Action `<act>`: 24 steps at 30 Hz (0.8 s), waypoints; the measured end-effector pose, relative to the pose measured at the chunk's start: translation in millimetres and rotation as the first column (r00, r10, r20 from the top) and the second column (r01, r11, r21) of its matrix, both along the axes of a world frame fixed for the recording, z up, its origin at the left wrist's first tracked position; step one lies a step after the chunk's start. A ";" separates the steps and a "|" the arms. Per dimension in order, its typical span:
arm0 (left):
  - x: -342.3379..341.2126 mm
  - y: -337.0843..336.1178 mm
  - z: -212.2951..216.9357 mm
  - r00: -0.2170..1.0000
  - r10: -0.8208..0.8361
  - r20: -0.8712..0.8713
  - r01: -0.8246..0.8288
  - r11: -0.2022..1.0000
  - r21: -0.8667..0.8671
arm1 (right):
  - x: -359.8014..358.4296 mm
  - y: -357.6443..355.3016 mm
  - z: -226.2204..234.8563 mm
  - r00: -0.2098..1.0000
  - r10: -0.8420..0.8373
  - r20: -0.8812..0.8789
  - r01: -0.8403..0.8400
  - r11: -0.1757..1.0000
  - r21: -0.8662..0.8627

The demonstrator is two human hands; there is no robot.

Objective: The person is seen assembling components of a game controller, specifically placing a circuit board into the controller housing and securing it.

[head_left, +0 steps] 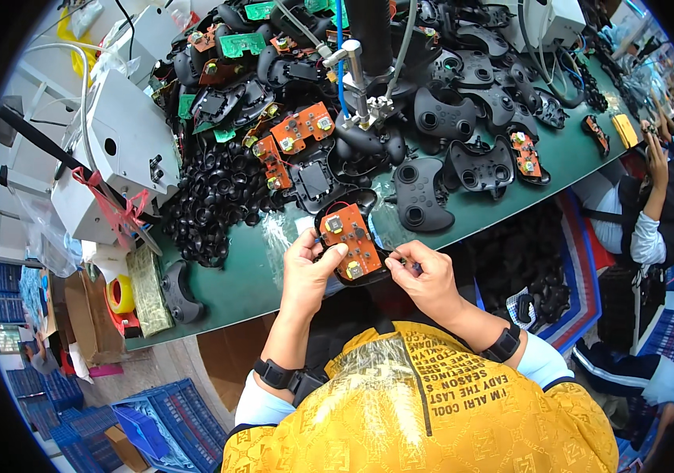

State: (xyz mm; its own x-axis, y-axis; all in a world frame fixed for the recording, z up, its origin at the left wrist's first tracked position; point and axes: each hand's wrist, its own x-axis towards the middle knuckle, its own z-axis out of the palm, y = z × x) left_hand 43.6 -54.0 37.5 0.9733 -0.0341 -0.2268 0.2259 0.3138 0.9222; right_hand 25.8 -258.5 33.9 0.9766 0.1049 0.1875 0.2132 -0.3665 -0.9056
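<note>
Near the table's front edge, my left hand (pixel 311 266) grips the left side of a game controller half with an orange circuit board (pixel 350 240) in it. The thumb lies on the board, and the fingers curl under the black shell. At the board's right side my right hand (pixel 425 274) is closed in a pinch, with a small dark piece between the fingertips that I cannot make out. Just beyond the board lies an open controller shell (pixel 315 183). Two more orange boards (pixel 302 128) rest behind it, and a black controller shell (pixel 422 197) lies to the right.
Small black plastic caps (pixel 214 197) are heaped at the left. A metal fixture (pixel 359 87) with hoses stands over the piled shells and green boards at the back. Yellow tape (pixel 121 295) sits at the left edge. At the right, a person (pixel 656 197) works along the green table (pixel 502 217).
</note>
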 end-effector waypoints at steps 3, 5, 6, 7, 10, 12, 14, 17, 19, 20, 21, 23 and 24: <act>0.3 8.5 5.1 0.999 0.004 -0.049 -0.001 0.998 0.059 | 0.7 1.0 -0.3 0.999 -0.039 0.010 0.039 0.999 0.038; 0.7 15.5 -0.3 1.000 0.014 -0.017 -0.013 0.999 0.037 | 0.9 -0.2 3.6 0.999 -0.032 0.010 0.032 0.999 0.018; 1.7 18.5 0.8 0.998 0.011 -0.054 -0.008 0.998 0.056 | 1.1 -1.0 2.1 0.999 -0.027 0.023 0.027 0.999 0.018; 2.8 21.2 2.6 0.996 0.009 -0.091 -0.003 0.997 0.075 | 0.9 -1.7 -0.2 0.999 -0.027 0.024 0.026 0.999 0.019; 4.6 27.3 7.7 0.994 0.027 -0.105 -0.009 0.986 0.167 | 0.1 -1.5 -2.0 1.000 -0.016 0.020 0.016 1.000 -0.003; 5.4 31.2 6.4 0.995 0.039 -0.097 -0.019 0.979 0.202 | -0.7 -0.9 3.2 0.998 0.054 0.044 -0.050 0.994 -0.093; 6.5 34.9 5.5 0.993 0.022 -0.114 0.021 0.932 0.361 | -0.5 1.0 -0.6 0.993 0.087 0.079 -0.077 0.989 -0.124; 8.5 37.7 11.4 0.982 -0.003 -0.187 0.087 0.893 0.441 | -0.4 3.0 -0.9 0.985 0.136 0.104 -0.116 0.976 -0.183; 11.0 37.7 7.6 0.984 -0.028 -0.175 0.110 0.874 0.474 | 0.6 4.4 -4.7 0.971 0.152 0.186 -0.116 0.974 -0.193; 12.3 37.3 4.7 0.985 -0.054 -0.164 0.131 0.853 0.506 | 0.5 4.5 -6.7 0.971 0.152 0.184 -0.115 0.974 -0.194; 12.5 36.0 2.3 0.985 -0.052 -0.166 0.130 0.853 0.506 | 0.3 4.6 -8.4 0.969 0.155 0.191 -0.119 0.975 -0.189; 13.0 32.7 -2.9 0.998 0.018 -0.063 0.025 0.784 0.621 | -0.6 4.8 -9.5 0.967 0.160 0.196 -0.124 0.975 -0.184; 13.5 33.1 -5.0 0.998 0.018 -0.065 0.026 0.784 0.620 | -1.2 4.8 -9.4 0.968 0.173 0.183 -0.137 0.971 -0.194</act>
